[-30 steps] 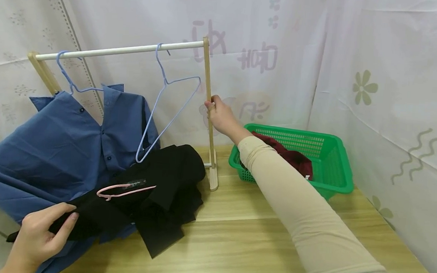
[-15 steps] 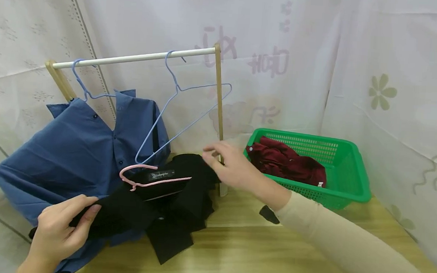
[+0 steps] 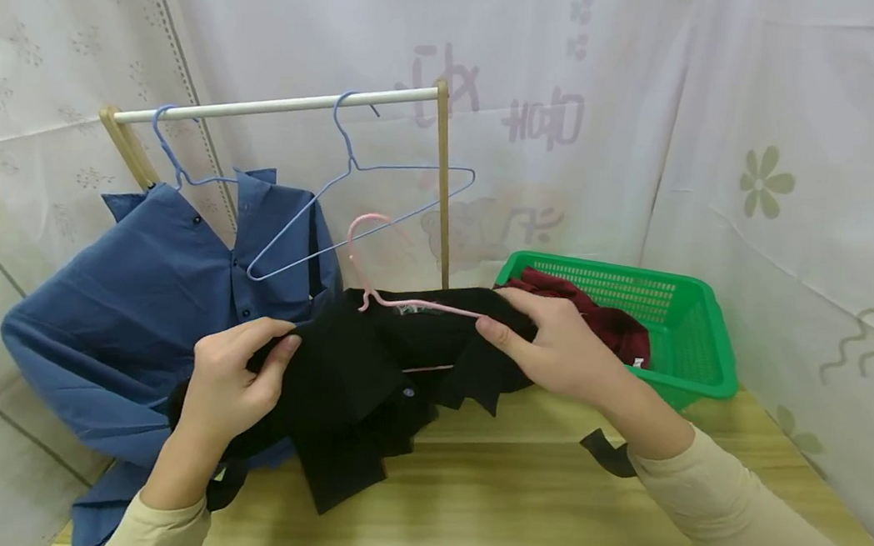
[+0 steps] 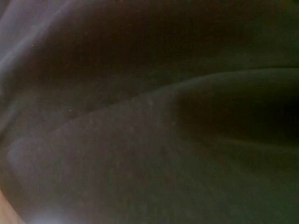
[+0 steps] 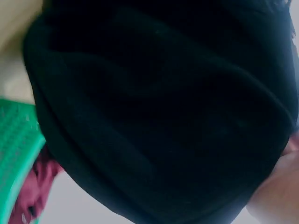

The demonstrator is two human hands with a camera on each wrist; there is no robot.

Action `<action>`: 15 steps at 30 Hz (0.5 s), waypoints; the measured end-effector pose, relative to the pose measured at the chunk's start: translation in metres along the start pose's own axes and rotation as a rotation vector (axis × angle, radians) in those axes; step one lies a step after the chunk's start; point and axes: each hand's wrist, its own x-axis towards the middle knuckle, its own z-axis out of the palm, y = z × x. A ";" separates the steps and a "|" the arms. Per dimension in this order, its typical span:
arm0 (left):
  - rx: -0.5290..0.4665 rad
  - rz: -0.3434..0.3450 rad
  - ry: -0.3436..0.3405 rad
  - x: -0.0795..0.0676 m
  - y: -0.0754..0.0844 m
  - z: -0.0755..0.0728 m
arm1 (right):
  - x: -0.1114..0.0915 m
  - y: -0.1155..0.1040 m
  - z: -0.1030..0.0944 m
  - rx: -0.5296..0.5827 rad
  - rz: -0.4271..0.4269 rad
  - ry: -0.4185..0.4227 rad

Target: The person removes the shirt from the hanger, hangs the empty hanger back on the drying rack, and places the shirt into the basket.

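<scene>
A black collared shirt (image 3: 349, 359) hangs between both hands, with a pink hanger (image 3: 435, 306) inside its neck and the hook pointing up. My left hand (image 3: 238, 378) pinches the shirt's left shoulder between thumb and fingers. On the other shoulder my right hand (image 3: 568, 344) pinches the cloth, its thumb by the end of the visible hanger arm. Dark cloth (image 4: 149, 140) fills the blurred left wrist view. In the right wrist view, black fabric (image 5: 154, 116) covers most of the frame and hides the fingertips.
Behind stands a rack with a white rail (image 3: 282, 107) and wooden posts. From it hang a blue shirt (image 3: 173, 290) on a blue hanger and a bare blue hanger (image 3: 406, 167). A green basket (image 3: 724, 362) at right holds a maroon garment (image 3: 621, 326). Curtains surround the table.
My right hand has left the rack's post and now grips the black shirt's right shoulder. The shirt and pink hanger have been lifted and shifted right, the hook turning upright.
</scene>
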 end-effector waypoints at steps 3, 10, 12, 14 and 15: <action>-0.054 -0.050 0.008 0.017 0.007 0.020 | -0.009 0.007 -0.020 -0.063 -0.030 0.112; -0.051 -0.064 0.005 0.057 0.029 0.056 | -0.024 0.020 -0.049 -0.136 0.000 0.376; -0.002 -0.116 0.010 0.065 0.033 0.062 | -0.025 0.020 -0.053 -0.131 0.042 0.422; 0.040 -0.221 0.001 0.068 0.038 0.066 | -0.027 0.020 -0.054 -0.124 0.080 0.458; 0.057 -0.287 -0.004 0.068 0.041 0.068 | -0.029 0.019 -0.053 -0.122 0.097 0.468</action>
